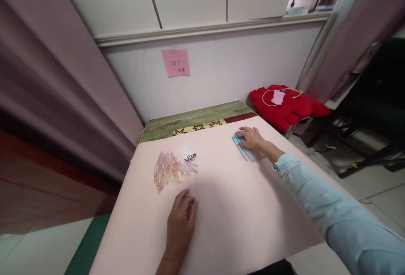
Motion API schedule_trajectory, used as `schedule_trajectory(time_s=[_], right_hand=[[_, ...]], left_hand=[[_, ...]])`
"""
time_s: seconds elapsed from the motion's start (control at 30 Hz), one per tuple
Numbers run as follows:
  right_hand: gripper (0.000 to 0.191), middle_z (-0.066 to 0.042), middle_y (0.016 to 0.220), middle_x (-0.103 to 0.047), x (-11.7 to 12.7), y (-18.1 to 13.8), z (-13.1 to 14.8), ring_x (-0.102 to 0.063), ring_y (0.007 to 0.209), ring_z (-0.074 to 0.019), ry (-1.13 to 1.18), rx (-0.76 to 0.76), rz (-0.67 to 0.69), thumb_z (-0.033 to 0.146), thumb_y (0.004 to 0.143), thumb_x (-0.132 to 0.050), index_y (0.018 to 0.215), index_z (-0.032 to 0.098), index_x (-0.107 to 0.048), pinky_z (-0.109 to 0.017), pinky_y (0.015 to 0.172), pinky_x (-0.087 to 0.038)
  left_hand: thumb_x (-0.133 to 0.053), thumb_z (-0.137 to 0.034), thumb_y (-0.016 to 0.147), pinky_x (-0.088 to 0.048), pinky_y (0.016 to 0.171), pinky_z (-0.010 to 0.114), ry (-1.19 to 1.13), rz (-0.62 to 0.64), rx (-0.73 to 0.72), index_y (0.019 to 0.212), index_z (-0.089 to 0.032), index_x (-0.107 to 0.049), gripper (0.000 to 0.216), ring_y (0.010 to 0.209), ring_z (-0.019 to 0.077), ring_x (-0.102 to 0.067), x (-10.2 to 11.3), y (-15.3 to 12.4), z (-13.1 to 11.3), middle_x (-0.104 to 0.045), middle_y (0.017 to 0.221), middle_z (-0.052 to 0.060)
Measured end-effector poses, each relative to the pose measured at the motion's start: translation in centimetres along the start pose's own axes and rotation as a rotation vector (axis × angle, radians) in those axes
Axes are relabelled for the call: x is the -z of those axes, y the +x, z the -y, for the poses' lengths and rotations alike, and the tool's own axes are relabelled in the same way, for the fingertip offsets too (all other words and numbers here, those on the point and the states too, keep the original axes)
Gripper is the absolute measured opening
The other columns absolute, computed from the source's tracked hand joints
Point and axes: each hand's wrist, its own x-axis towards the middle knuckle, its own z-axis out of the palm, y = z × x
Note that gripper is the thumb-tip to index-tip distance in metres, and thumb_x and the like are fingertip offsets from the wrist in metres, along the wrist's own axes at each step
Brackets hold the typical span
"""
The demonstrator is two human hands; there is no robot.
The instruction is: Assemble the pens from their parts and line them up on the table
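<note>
My right hand [251, 138] rests over the far ends of a row of slim pens [248, 152] with blue ends, lying side by side at the right. Its fingers are spread across the blue ends, partly covering them. Nearer to me, my left hand [183, 218] is on the table with its fingers curled in. A small dark bit shows between those fingers, too little to name. Beyond the left hand lies a loose pile of clear pinkish pen barrels [166, 168]. Thin white sticks with black ends, like pen refills [187, 152], are fanned out beside that pile.
A pale pink cover [221, 207] lies over the table, with a green wood-patterned strip [196, 117] at its far edge. Red cloth [281, 112] is heaped beyond the right corner. A pink note [176, 63] is stuck to the wall. Curtains hang on both sides.
</note>
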Motion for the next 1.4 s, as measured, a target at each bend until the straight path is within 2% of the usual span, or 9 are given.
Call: schedule_trajectory(time_s=[0.27, 0.57, 0.8, 0.9, 1.07, 1.23, 1.4], right_hand=[[0.053, -0.010, 0.148, -0.045, -0.4, 0.2, -0.7, -0.039, 0.134, -0.0322, 0.018, 0.021, 0.063, 0.032, 0.080, -0.055, 0.132, 0.030, -0.057, -0.065, 0.110, -0.014], [0.051, -0.010, 0.146, -0.047, 0.4, 0.8, -0.6, -0.041, 0.133, -0.0344, 0.027, 0.034, 0.102, 0.031, 0.077, -0.057, 0.128, 0.029, -0.061, -0.066, 0.109, -0.015], [0.048, -0.010, 0.143, -0.051, 0.1, 0.8, -0.7, -0.044, 0.130, -0.0325, 0.042, 0.071, 0.086, 0.030, 0.076, -0.056, 0.124, 0.029, -0.062, -0.065, 0.110, -0.016], [0.052, -0.011, 0.143, -0.051, -0.1, 0.8, -0.9, -0.044, 0.131, -0.0327, 0.048, 0.088, 0.067, 0.031, 0.077, -0.057, 0.128, 0.028, -0.060, -0.063, 0.111, -0.015], [0.054, -0.012, 0.146, -0.048, -0.5, 0.6, -0.7, -0.042, 0.133, -0.0295, 0.067, 0.114, 0.020, 0.036, 0.088, -0.047, 0.141, 0.025, -0.049, -0.057, 0.112, -0.018], [0.056, -0.013, 0.142, -0.052, -1.1, 0.0, 0.7, -0.047, 0.129, -0.0303, 0.083, 0.176, 0.017, 0.050, 0.089, -0.052, 0.137, 0.023, -0.053, -0.056, 0.115, -0.014], [0.048, -0.013, 0.136, -0.057, -1.4, -0.3, 1.1, -0.050, 0.125, -0.0300, 0.084, 0.178, -0.012, 0.047, 0.088, -0.055, 0.130, 0.022, -0.057, -0.056, 0.113, -0.015]], left_hand=[[-0.054, -0.027, 0.092, -0.055, 0.092, 0.037, 0.024, 0.017, 0.002, 0.092, -0.022, -0.067, 0.014, 0.109, 0.0230, -0.064, 0.0, 0.1, -0.1, -0.063, 0.120, 0.010], [-0.053, -0.027, 0.092, -0.055, 0.093, 0.038, 0.019, 0.022, 0.013, 0.091, -0.022, -0.067, 0.015, 0.110, 0.0232, -0.064, 0.1, 0.1, 0.0, -0.063, 0.120, 0.010], [-0.053, -0.028, 0.092, -0.056, 0.091, 0.039, 0.028, 0.030, 0.028, 0.090, -0.021, -0.067, 0.016, 0.109, 0.0244, -0.065, 0.1, 0.2, -0.3, -0.063, 0.119, 0.011], [-0.053, -0.028, 0.092, -0.056, 0.091, 0.038, 0.025, 0.033, 0.032, 0.090, -0.021, -0.067, 0.016, 0.109, 0.0241, -0.065, 0.2, 0.2, -0.2, -0.063, 0.119, 0.011], [-0.054, -0.027, 0.092, -0.056, 0.091, 0.038, 0.024, 0.031, 0.028, 0.090, -0.021, -0.067, 0.015, 0.110, 0.0240, -0.064, 0.1, 0.2, -0.2, -0.063, 0.119, 0.011], [-0.053, -0.026, 0.092, -0.055, 0.091, 0.037, 0.021, 0.035, 0.031, 0.090, -0.021, -0.067, 0.015, 0.110, 0.0233, -0.064, 0.1, 0.2, -0.2, -0.063, 0.120, 0.010], [-0.053, -0.026, 0.092, -0.055, 0.092, 0.037, 0.016, 0.029, 0.027, 0.089, -0.021, -0.067, 0.016, 0.110, 0.0232, -0.064, 0.2, 0.2, -0.4, -0.063, 0.118, 0.010]])
